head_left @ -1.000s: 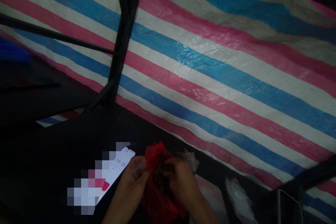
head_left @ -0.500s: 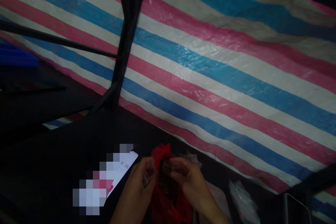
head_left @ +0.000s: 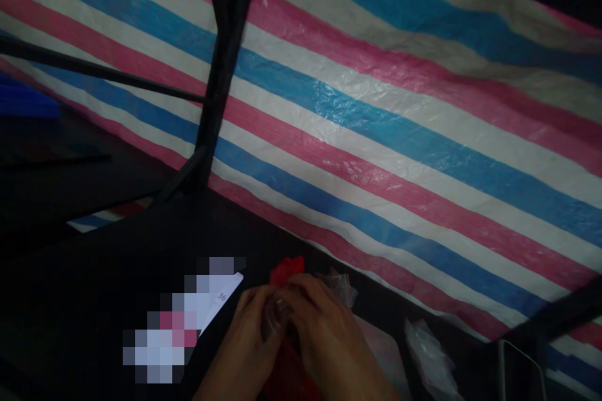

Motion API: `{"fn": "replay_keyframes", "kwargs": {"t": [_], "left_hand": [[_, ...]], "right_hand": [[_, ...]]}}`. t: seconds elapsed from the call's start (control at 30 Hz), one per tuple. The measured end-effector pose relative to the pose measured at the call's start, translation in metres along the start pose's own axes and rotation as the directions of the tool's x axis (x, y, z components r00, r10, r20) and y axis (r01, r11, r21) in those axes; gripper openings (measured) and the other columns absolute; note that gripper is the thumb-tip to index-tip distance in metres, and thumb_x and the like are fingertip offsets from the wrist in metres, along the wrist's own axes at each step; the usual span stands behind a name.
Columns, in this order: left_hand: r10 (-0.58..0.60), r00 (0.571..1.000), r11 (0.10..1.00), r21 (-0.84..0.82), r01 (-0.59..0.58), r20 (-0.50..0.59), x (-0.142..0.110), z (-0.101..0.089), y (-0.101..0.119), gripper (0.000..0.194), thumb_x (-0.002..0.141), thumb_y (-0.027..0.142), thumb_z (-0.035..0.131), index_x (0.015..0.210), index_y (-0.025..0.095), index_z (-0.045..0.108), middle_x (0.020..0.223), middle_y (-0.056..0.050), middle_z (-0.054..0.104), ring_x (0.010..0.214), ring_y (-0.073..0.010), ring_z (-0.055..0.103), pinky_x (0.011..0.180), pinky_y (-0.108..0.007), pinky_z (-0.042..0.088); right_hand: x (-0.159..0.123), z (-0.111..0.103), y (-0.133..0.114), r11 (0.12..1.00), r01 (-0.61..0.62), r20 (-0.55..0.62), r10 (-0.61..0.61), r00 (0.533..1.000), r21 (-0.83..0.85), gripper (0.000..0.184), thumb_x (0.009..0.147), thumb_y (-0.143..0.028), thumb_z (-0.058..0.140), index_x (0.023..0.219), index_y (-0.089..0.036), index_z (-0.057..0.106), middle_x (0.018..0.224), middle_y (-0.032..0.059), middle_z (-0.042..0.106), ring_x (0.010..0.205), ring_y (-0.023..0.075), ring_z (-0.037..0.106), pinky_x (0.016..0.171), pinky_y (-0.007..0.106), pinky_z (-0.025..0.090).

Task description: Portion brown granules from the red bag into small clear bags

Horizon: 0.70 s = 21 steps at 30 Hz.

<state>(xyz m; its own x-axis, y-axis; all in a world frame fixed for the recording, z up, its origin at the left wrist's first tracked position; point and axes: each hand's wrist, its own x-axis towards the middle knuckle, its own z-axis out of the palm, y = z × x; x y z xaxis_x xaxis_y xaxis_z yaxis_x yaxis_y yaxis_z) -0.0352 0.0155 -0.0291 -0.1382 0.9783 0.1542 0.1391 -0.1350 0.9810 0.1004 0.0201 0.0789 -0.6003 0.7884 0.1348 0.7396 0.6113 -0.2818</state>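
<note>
My left hand (head_left: 254, 329) is closed around a small clear plastic bag (head_left: 273, 315), whose mouth faces up between thumb and fingers. My right hand (head_left: 322, 326) meets it, fingertips bent together at the bag's opening. Something small sits in those fingers, but they hide what it is. Beneath both hands lies a red plastic bag (head_left: 286, 270); its top pokes out behind them and its lower part shows between the wrists. The red bag's dark contents are mostly covered by my right hand.
Left of my hands, a lit phone (head_left: 221, 302) lies on the black tabletop (head_left: 226, 225). Clear plastic bags (head_left: 430, 354) and a pale flat piece (head_left: 388, 351) lie to the right, near a dark pale-rimmed object (head_left: 522, 369). Behind stand a striped sheet (head_left: 376, 131) and black frame (head_left: 221, 62).
My right hand has moved left from over the red bag's dark contents to the clear bag's mouth in my left hand. The view has shifted slightly.
</note>
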Motion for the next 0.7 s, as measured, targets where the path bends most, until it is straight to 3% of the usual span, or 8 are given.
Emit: {"fn": "replay_keyframes", "kwargs": {"t": [0.13,0.23,0.33,0.4,0.5,0.63,0.7], "left_hand": [[-0.010,1.000,1.000,-0.003,0.010,-0.005,0.000,-0.001,0.002,0.034,0.100,0.043,0.049,0.121,0.021,0.065,0.125,-0.014,0.062,0.115,-0.0304,0.067,0.102,-0.047,0.055],[-0.024,1.000,1.000,0.008,0.024,-0.013,-0.001,-0.003,0.004,0.033,0.097,0.046,0.051,0.116,0.022,0.063,0.121,-0.014,0.063,0.112,-0.0307,0.066,0.102,-0.048,0.054],[-0.039,0.999,0.999,0.034,0.040,-0.027,0.000,-0.006,0.004,0.027,0.095,0.045,0.053,0.107,0.023,0.061,0.111,-0.011,0.064,0.102,-0.0302,0.066,0.094,-0.048,0.054],[-0.042,0.998,0.998,0.051,0.045,-0.041,0.001,-0.006,0.002,0.024,0.095,0.044,0.053,0.105,0.024,0.061,0.107,-0.009,0.064,0.098,-0.0300,0.064,0.090,-0.047,0.053],[-0.039,0.997,0.997,0.065,0.044,-0.074,0.003,-0.006,-0.002,0.020,0.092,0.041,0.055,0.102,0.025,0.059,0.107,-0.009,0.063,0.100,-0.0307,0.063,0.091,-0.046,0.052],[-0.064,0.997,0.996,0.058,0.067,-0.049,0.005,-0.004,-0.007,0.010,0.086,0.031,0.057,0.093,0.026,0.059,0.097,-0.007,0.066,0.092,-0.0311,0.067,0.084,-0.044,0.052],[-0.079,0.996,0.996,0.041,0.081,-0.040,0.005,-0.005,-0.008,0.009,0.084,0.027,0.056,0.092,0.026,0.060,0.092,-0.006,0.067,0.087,-0.0304,0.068,0.080,-0.043,0.052]], "right_hand": [[-0.001,-0.001,0.000,0.999,0.030,-0.018,-0.030,0.999,0.024,0.050,0.097,0.003,0.053,0.133,-0.026,0.072,0.141,0.0071,0.068,0.125,0.0264,0.068,0.109,0.041,0.056],[-0.002,-0.008,0.003,0.994,0.025,-0.104,-0.014,0.995,0.107,0.042,0.099,-0.003,0.059,0.130,-0.028,0.073,0.136,0.0049,0.069,0.121,0.0225,0.069,0.107,0.035,0.056],[-0.001,-0.015,0.012,0.990,-0.086,-0.156,0.103,0.982,0.111,0.040,0.097,-0.004,0.063,0.128,-0.027,0.075,0.131,0.0048,0.071,0.118,0.0219,0.070,0.105,0.033,0.055],[0.000,-0.013,0.020,0.979,-0.203,-0.064,0.203,0.977,0.006,0.037,0.094,-0.003,0.064,0.121,-0.025,0.078,0.125,0.0057,0.073,0.115,0.0245,0.072,0.102,0.036,0.056],[0.008,0.001,0.030,0.944,-0.292,0.057,0.303,0.951,-0.151,0.038,0.091,0.001,0.061,0.115,-0.020,0.081,0.125,0.0112,0.076,0.118,0.0306,0.073,0.104,0.042,0.056],[0.023,0.026,0.037,0.923,-0.353,0.003,0.358,0.934,-0.155,0.052,0.087,0.010,0.048,0.125,-0.010,0.077,0.132,0.0223,0.073,0.130,0.0344,0.068,0.113,0.047,0.049],[0.028,0.033,0.038,0.926,-0.364,-0.019,0.364,0.931,-0.101,0.056,0.083,0.012,0.049,0.127,-0.011,0.076,0.133,0.0211,0.073,0.130,0.0324,0.068,0.112,0.044,0.050]]}}
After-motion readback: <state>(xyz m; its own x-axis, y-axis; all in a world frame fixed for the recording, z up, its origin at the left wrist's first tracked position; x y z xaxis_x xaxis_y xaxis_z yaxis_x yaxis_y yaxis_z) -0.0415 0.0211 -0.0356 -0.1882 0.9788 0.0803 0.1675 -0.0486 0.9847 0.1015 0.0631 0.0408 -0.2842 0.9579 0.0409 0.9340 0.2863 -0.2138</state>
